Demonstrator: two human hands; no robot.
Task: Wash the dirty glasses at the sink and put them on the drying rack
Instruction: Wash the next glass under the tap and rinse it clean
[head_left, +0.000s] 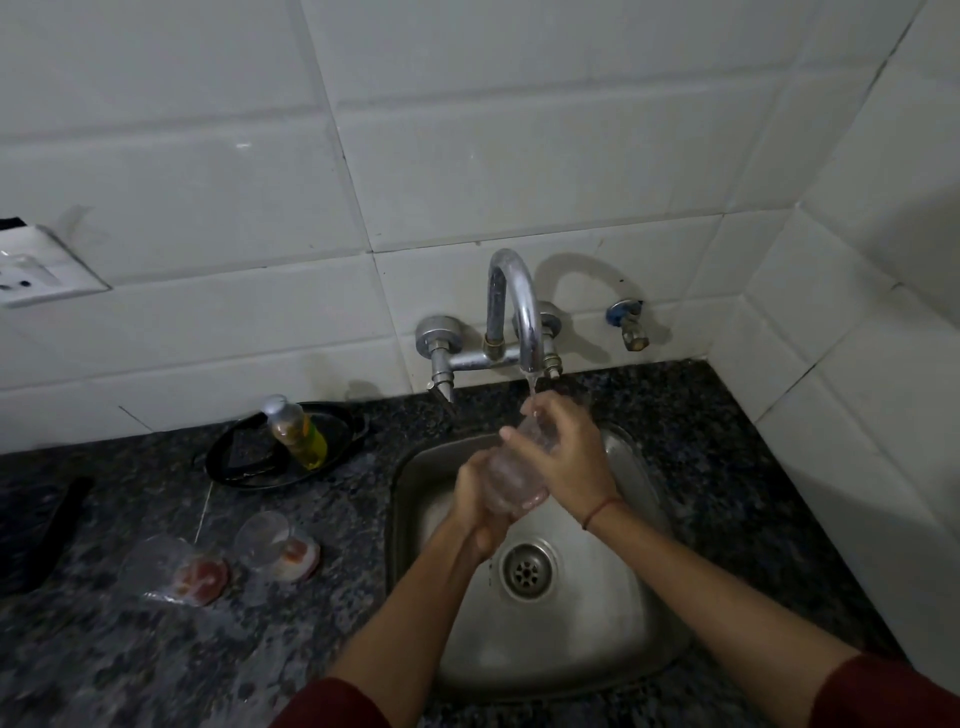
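Note:
A clear glass is tilted over the steel sink, its mouth up under the chrome tap, from which a thin stream of water runs. My left hand grips the glass at its base. My right hand wraps round its upper part near the rim. Two more clear glasses with reddish residue at the bottom stand on the dark granite counter to the left: one nearer the sink, the other further left.
A black round pan with a yellow-green soap bottle on it sits on the counter behind the glasses. A dark object lies at the far left. White tiled walls close in behind and on the right. A wall socket is at left.

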